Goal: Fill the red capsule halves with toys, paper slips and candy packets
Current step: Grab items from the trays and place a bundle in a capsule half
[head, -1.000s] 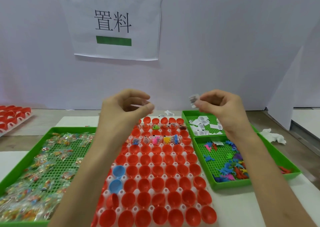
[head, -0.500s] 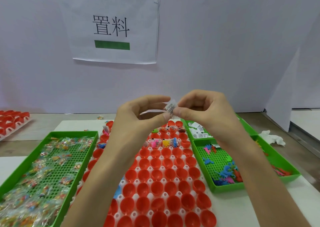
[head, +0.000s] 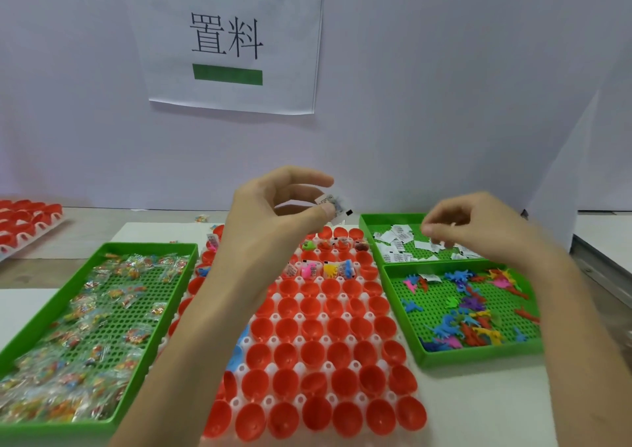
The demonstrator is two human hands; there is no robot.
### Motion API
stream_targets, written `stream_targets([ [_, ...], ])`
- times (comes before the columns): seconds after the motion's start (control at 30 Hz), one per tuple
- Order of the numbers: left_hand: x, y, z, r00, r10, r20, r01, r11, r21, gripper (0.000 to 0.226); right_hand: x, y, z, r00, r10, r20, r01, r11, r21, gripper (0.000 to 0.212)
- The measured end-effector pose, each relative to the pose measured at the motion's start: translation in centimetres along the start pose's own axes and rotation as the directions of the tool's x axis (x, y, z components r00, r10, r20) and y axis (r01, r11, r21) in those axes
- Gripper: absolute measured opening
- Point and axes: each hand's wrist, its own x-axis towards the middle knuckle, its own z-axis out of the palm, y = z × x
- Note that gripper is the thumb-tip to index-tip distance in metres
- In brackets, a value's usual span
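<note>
A white holder of several red capsule halves (head: pixel 311 347) lies in the middle. Its far rows hold toys and slips (head: pixel 328 270); the nearer halves are bare. My left hand (head: pixel 273 217) hovers over the far rows and pinches a printed paper slip (head: pixel 333 204) between thumb and fingers. My right hand (head: pixel 478 231), blurred, hangs above the loose slips (head: pixel 398 238) in the small green tray (head: pixel 367 222), fingers loosely curled with nothing visible in them. Coloured toys (head: pixel 461 323) fill the green tray (head: pixel 478 356) on the right. Candy packets (head: pixel 85 337) fill the left green tray (head: pixel 150 246).
A second holder of red halves (head: pixel 27 217) stands at the far left. Two blue halves (head: pixel 239 344) show beside my left forearm. A white wall with a paper sign (head: pixel 229 43) closes the back; a white partition (head: pixel 564 190) stands at the right.
The slip passed from my right hand to my left. My right hand then moved right, over the slip tray, while the left stayed above the far capsule rows.
</note>
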Motion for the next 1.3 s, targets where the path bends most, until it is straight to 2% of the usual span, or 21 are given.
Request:
stream_targets([
  [0.13,0.0,0.3,0.0,1.0,0.018,-0.01,-0.018,1.0,0.014,0.025,0.9,2.5,1.8,0.949,0.172,0.263,-0.124,0.974,-0.188,0.003],
  [0.2,-0.1,0.4,0.0,1.0,0.025,-0.012,-0.025,1.0,0.012,0.024,1.4,3.0,3.2,0.923,0.221,0.315,-0.157,0.964,-0.214,0.009],
  [0.33,0.0,0.7,-0.3,0.999,0.029,-0.019,-0.029,1.0,0.011,0.023,1.9,3.4,5.0,0.916,0.258,0.306,-0.19,0.953,-0.234,0.012],
  [0.53,0.4,1.1,-0.9,0.999,0.022,-0.033,-0.022,1.0,-0.006,0.022,2.5,3.2,6.6,0.937,0.299,0.183,-0.252,0.938,-0.24,0.018],
  [0.8,0.4,1.2,-1.3,0.999,0.026,-0.03,-0.027,0.999,-0.023,0.021,2.2,2.4,6.3,0.921,0.296,0.253,-0.218,0.93,-0.296,0.02],
  [0.93,0.4,1.1,-1.0,1.0,0.0,-0.023,0.001,1.0,0.008,0.023,1.9,2.0,6.0,0.93,0.277,0.243,-0.214,0.942,-0.258,0.023],
  [1.03,0.4,1.0,-1.1,1.0,0.001,-0.03,0.0,1.0,0.029,0.024,1.5,1.0,5.0,0.964,0.181,0.197,-0.146,0.973,-0.178,0.022],
  [1.13,0.4,0.9,-1.3,0.999,-0.002,-0.041,0.003,1.0,0.021,0.023,0.7,-1.0,3.3,0.984,-0.022,0.176,0.011,0.998,0.064,0.019],
  [1.23,0.5,0.7,-1.3,0.998,-0.016,-0.058,0.017,0.999,0.028,0.022,-0.3,-3.4,2.4,0.974,-0.209,0.091,0.162,0.917,0.366,0.017],
  [1.3,0.5,0.6,-1.2,0.998,-0.033,-0.061,0.034,0.999,0.027,0.022,-0.7,-4.4,2.4,0.968,-0.252,-0.004,0.227,0.864,0.45,0.014],
])
